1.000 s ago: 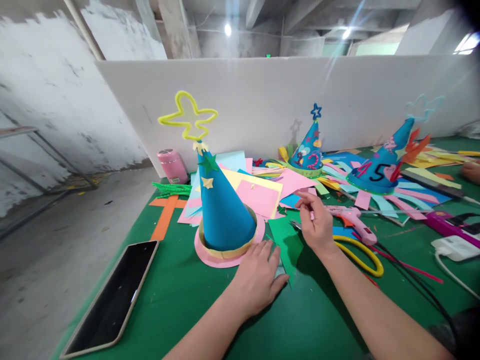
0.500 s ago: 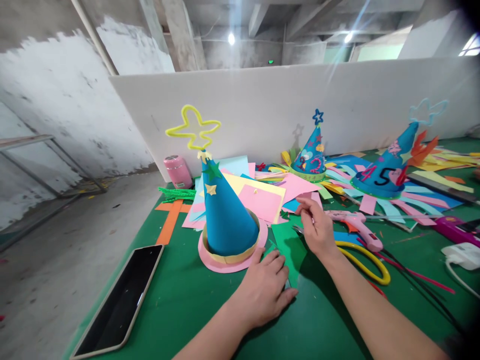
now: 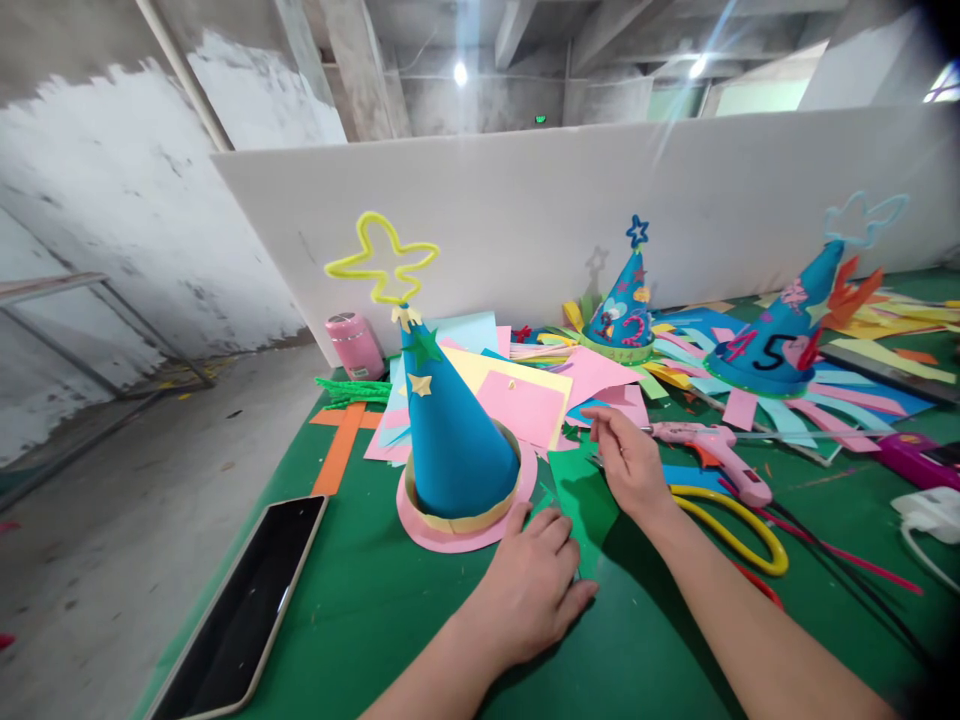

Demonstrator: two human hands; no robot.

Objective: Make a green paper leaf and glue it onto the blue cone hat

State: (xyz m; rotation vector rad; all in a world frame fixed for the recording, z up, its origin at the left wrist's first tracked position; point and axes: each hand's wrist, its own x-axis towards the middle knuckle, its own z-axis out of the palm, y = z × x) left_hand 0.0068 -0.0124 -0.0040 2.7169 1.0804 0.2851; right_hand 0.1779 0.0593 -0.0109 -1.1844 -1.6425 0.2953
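Note:
A blue paper cone hat (image 3: 457, 440) stands before me, with green and cream stars, a pink brim and a yellow pipe-cleaner shape (image 3: 367, 262) at its tip. My left hand (image 3: 529, 580) lies palm down on the table beside the brim, fingers spread out. A green paper sheet (image 3: 583, 490) lies between my hands, partly under them. Over its right side is my right hand (image 3: 630, 462), with fingers curled and pressed together; whatever they hold, if anything, is too small to make out. Scissors with a yellow handle (image 3: 739, 525) lie under my right forearm, mostly hidden.
A phone (image 3: 247, 600) lies at the left edge. Behind the hat are coloured paper sheets (image 3: 521, 405), green pipe cleaners (image 3: 352, 392) and a pink bottle (image 3: 354, 345). At right are a pink glue gun (image 3: 720, 450), a charger (image 3: 930, 512) and two decorated hats (image 3: 621, 312).
My hands stay almost in place; the right one has shifted very slightly to the left. The view has moved a little. The cone hat stands where it was.

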